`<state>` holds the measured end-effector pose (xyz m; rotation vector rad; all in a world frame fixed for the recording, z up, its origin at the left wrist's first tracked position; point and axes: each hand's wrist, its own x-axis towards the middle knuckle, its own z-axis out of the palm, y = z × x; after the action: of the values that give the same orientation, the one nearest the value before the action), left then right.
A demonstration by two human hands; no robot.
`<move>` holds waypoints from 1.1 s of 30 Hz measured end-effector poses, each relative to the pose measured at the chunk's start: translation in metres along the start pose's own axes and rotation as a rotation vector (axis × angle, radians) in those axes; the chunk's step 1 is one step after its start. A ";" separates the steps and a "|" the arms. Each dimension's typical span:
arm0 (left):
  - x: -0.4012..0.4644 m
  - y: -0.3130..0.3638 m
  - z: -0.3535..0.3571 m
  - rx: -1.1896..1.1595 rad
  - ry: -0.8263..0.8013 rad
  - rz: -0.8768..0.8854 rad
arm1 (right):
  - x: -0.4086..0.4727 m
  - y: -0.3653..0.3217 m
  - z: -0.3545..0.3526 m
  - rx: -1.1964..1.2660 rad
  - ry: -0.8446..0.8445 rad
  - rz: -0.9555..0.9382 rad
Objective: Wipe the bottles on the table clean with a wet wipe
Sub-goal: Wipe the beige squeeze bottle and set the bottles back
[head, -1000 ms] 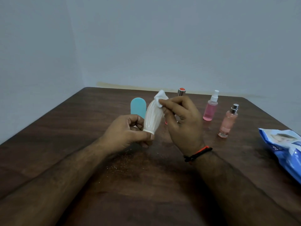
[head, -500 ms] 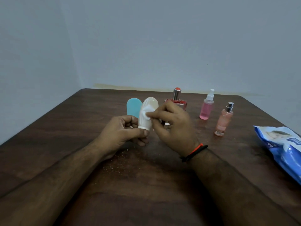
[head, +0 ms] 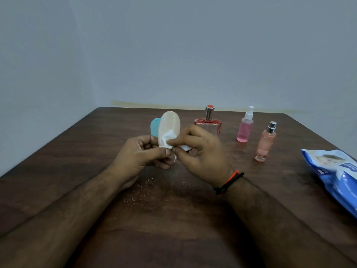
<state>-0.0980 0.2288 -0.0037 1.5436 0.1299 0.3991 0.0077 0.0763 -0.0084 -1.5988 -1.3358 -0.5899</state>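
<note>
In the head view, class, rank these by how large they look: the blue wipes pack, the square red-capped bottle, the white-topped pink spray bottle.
1. blue wipes pack, though it lies nearest the camera and is partly cropped.
2 and 3. square red-capped bottle and white-topped pink spray bottle: they look alike, and a hand hides part of the square one.

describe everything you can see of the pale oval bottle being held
The pale oval bottle looks like cream, slightly translucent plastic with faint lengthwise ridges and a rounded top end. It is held upright above the table, lower end hidden in the left hand, whose fingers grip it. The right hand presses a white wet wipe against its lower front. A teal bottle stands just behind it.
</note>
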 end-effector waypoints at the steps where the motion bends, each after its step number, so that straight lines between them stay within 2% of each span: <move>1: -0.001 0.000 0.000 0.003 0.001 -0.001 | -0.001 0.000 0.000 0.013 -0.014 0.001; 5: -0.002 0.000 0.002 0.054 -0.031 -0.032 | -0.003 0.001 -0.002 -0.033 0.011 -0.028; 10: -0.004 -0.001 0.004 0.183 -0.066 -0.076 | 0.001 0.011 -0.003 -0.153 0.296 0.077; 12: -0.004 -0.001 0.004 0.230 -0.077 -0.095 | 0.002 0.012 -0.003 -0.143 0.333 0.119; 15: -0.004 -0.001 0.004 0.259 -0.046 -0.081 | 0.001 0.010 -0.001 -0.138 0.258 0.082; 20: 0.000 -0.005 -0.002 0.281 0.040 -0.038 | -0.001 0.000 0.007 -0.096 -0.044 -0.036; 24: 0.000 -0.004 -0.001 0.311 0.039 -0.023 | -0.003 -0.002 0.008 -0.112 -0.108 -0.066; 27: 0.000 -0.002 0.002 0.299 0.051 -0.013 | -0.001 0.000 0.005 -0.149 -0.015 -0.059; 31: 0.000 -0.003 0.002 0.378 0.007 -0.023 | 0.003 0.008 -0.002 -0.209 0.228 0.032; 33: 0.000 -0.004 0.001 0.437 -0.009 -0.007 | 0.002 0.008 -0.003 -0.204 0.263 0.074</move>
<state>-0.0968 0.2285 -0.0074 1.9742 0.2267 0.3729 0.0168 0.0749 -0.0079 -1.6587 -1.0436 -0.8813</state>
